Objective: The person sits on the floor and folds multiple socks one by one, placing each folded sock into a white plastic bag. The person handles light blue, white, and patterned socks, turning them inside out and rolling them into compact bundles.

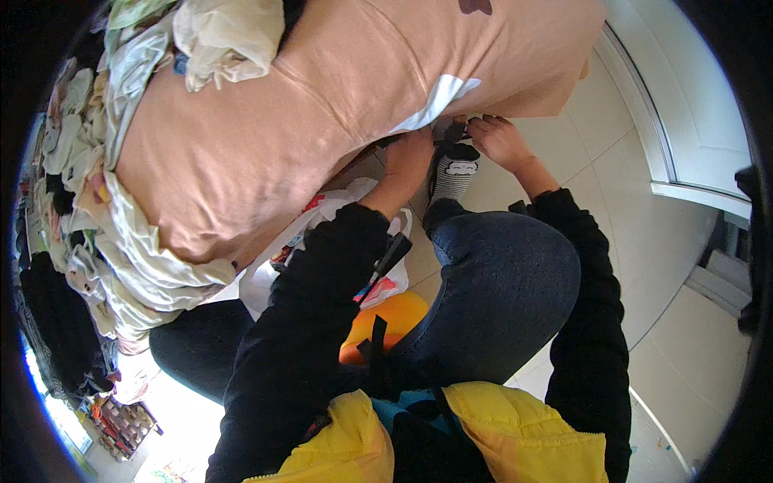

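Pale tiled floor [636,209] runs down the right side of the head view, bounded by a white door [692,97] whose edge bends with the lens. Across the top spreads a broad pinkish-brown cover [241,153], bearing a white patch [439,101] near its lower edge. Heaped clothes [145,258], mostly white and cream, lie along its left side, and a cream bundle [229,40] sits on top.

Just below the cover's edge, near the upper middle, a foot wears a striped sock [453,175] (black and white, with a small cartoon face on it). Beyond the sock, between the hands, is a small dark item [456,129], too small and shaded to identify. The left hand [411,151] is at the left of the sock, its fingers mostly lost in shadow by the cover, so I cannot tell whether it grips anything. The right hand [501,142] is opposite, fingers bent toward the dark item; whether they are closed on it I cannot tell. The two hands are near each other but apart.

Under the left forearm lies a white plastic bag [262,282], with a rounded orange object [407,314] beside the jeans [507,282].
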`<control>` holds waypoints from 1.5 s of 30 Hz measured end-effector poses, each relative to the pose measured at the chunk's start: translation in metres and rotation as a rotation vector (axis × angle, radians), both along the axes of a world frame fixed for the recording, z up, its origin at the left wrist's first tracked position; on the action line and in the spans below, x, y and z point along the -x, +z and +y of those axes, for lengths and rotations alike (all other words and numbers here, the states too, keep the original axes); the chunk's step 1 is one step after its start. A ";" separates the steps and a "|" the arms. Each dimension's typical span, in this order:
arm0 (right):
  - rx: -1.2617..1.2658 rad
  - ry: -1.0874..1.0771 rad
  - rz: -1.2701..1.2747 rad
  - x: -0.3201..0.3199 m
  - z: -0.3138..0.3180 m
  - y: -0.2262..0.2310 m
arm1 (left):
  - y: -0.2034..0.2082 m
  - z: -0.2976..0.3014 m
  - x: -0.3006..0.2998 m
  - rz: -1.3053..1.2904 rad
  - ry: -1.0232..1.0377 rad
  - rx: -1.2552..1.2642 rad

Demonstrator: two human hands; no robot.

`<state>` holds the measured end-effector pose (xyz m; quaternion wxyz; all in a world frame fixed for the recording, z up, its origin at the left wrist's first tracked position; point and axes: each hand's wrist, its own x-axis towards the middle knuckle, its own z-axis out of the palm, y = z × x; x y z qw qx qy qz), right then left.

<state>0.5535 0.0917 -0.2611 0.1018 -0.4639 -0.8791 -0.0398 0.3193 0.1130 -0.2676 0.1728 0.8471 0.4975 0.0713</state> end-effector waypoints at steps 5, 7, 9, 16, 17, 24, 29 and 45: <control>0.180 -0.325 0.029 -0.002 -0.032 -0.046 | -0.047 -0.006 -0.022 0.027 -0.005 -0.073; 0.280 -0.421 0.027 0.004 -0.053 -0.056 | -0.062 -0.017 -0.023 -0.037 0.055 -0.142; 0.296 -0.495 0.179 0.016 -0.069 -0.064 | -0.073 -0.025 -0.019 -0.134 0.081 -0.207; 0.444 -0.796 0.295 0.052 -0.101 -0.086 | -0.077 -0.046 -0.001 0.034 0.022 0.344; 0.472 -0.797 0.278 0.055 -0.108 -0.088 | -0.075 -0.053 0.002 0.033 -0.002 0.366; 0.727 -0.828 0.352 0.066 -0.133 -0.088 | -0.081 -0.075 0.018 -0.019 -0.003 0.404; 0.688 -0.563 0.288 0.056 -0.130 -0.080 | -0.092 -0.066 0.015 0.103 0.085 0.537; 0.767 -1.266 0.507 0.102 -0.007 -0.183 | -0.081 -0.100 0.002 0.047 0.179 0.465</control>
